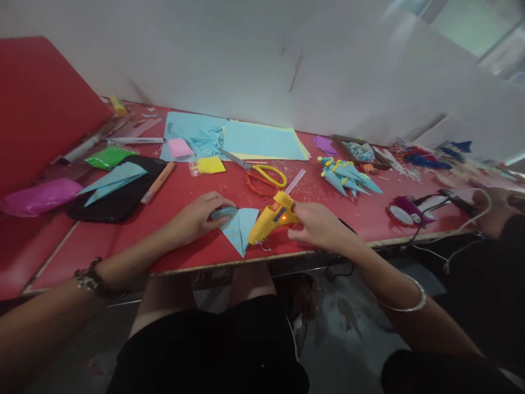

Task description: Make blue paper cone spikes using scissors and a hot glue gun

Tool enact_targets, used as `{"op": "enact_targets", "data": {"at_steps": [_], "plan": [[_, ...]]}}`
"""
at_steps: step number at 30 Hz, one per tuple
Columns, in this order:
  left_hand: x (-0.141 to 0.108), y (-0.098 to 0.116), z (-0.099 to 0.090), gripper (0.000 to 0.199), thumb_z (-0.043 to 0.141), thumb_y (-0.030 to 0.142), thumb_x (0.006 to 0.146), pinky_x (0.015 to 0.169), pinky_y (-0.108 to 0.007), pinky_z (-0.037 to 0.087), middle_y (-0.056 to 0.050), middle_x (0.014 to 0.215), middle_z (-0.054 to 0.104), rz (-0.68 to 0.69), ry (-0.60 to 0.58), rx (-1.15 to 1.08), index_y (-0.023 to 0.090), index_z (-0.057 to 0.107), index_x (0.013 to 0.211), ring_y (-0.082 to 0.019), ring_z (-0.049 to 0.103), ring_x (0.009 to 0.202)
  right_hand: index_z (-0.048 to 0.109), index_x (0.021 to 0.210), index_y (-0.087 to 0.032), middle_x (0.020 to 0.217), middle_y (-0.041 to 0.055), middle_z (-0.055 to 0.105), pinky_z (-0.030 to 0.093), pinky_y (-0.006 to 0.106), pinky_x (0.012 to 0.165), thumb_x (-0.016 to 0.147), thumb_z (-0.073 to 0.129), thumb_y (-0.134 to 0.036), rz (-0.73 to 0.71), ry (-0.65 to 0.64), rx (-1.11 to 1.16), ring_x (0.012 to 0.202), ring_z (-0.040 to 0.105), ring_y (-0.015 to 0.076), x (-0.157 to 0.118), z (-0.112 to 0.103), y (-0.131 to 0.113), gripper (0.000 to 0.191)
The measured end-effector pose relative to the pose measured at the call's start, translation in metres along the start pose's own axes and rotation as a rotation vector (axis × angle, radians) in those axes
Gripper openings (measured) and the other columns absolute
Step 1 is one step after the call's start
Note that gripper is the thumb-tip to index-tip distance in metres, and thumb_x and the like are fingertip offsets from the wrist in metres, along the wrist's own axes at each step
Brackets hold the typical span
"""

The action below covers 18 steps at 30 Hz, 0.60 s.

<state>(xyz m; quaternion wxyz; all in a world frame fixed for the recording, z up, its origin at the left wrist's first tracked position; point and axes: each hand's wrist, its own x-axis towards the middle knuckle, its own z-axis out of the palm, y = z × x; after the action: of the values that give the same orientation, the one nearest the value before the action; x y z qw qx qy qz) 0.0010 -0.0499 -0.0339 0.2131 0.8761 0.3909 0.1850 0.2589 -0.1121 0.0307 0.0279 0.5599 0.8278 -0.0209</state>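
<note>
My right hand is closed round the handle of a yellow hot glue gun with a small orange light lit on its side. A clear glue stick shows at its back end. The nozzle points down at the tip of a blue paper piece, folded to a point and lying near the table's front edge. My left hand holds the paper's upper left part, fingers bent over it; the thumb side is partly hidden.
Scissors with yellow and red handles lie behind the glue gun. Blue paper sheets rest against the wall. Blue paper cones with yellow trim sit at right. Folded blue pieces lie on a black tray. Another person's hand is far right.
</note>
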Motion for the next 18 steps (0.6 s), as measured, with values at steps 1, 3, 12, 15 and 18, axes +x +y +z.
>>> {"op": "enact_targets", "data": {"at_steps": [1,3,12,15,18], "plan": [[-0.0002,0.0001,0.0001,0.031,0.044,0.037,0.085,0.079,-0.029,0.041,-0.007,0.098,0.058,0.001,0.004,0.000,0.019,0.057,0.106,-0.019,0.052,0.091,0.057,0.087,-0.013,0.074,0.0059,0.059,0.025,0.025,0.054,0.072,0.051,-0.023,0.000,0.008,-0.004,0.060,0.044,0.0137,0.0003,0.0007,0.0009,0.019],[-0.0006,0.0004,0.0001,0.030,0.045,0.037,0.084,0.079,-0.029,0.041,-0.006,0.098,0.058,0.002,0.010,-0.005,0.020,0.057,0.106,-0.019,0.052,0.091,0.057,0.087,-0.014,0.073,0.0056,0.060,0.025,0.025,0.053,0.072,0.051,-0.023,-0.008,0.029,-0.008,0.060,0.045,0.0137,0.0010,0.0027,0.0032,0.019],[-0.0001,0.0009,-0.0002,0.032,0.044,0.037,0.084,0.080,-0.030,0.041,-0.007,0.098,0.058,-0.009,0.003,0.000,0.018,0.057,0.106,-0.020,0.052,0.092,0.057,0.086,-0.013,0.072,0.0054,0.059,0.026,0.025,0.055,0.073,0.051,-0.022,0.008,0.019,0.008,0.061,0.045,0.0142,-0.0003,0.0027,0.0028,0.017],[0.0003,-0.0007,0.0003,0.032,0.043,0.037,0.084,0.081,-0.030,0.041,-0.007,0.098,0.058,0.000,-0.004,0.006,0.019,0.058,0.106,-0.020,0.052,0.092,0.057,0.084,-0.014,0.070,0.0042,0.058,0.025,0.025,0.054,0.073,0.051,-0.021,-0.004,-0.003,0.014,0.059,0.043,0.0132,-0.0027,0.0017,-0.0001,0.014],[0.0003,-0.0007,0.0002,0.032,0.043,0.039,0.084,0.080,-0.030,0.042,-0.006,0.098,0.058,0.000,-0.004,0.008,0.020,0.058,0.106,-0.020,0.052,0.091,0.056,0.084,-0.014,0.070,0.0037,0.057,0.024,0.025,0.054,0.073,0.051,-0.020,-0.017,-0.008,0.017,0.058,0.042,0.0128,-0.0037,0.0022,-0.0005,0.013]]}}
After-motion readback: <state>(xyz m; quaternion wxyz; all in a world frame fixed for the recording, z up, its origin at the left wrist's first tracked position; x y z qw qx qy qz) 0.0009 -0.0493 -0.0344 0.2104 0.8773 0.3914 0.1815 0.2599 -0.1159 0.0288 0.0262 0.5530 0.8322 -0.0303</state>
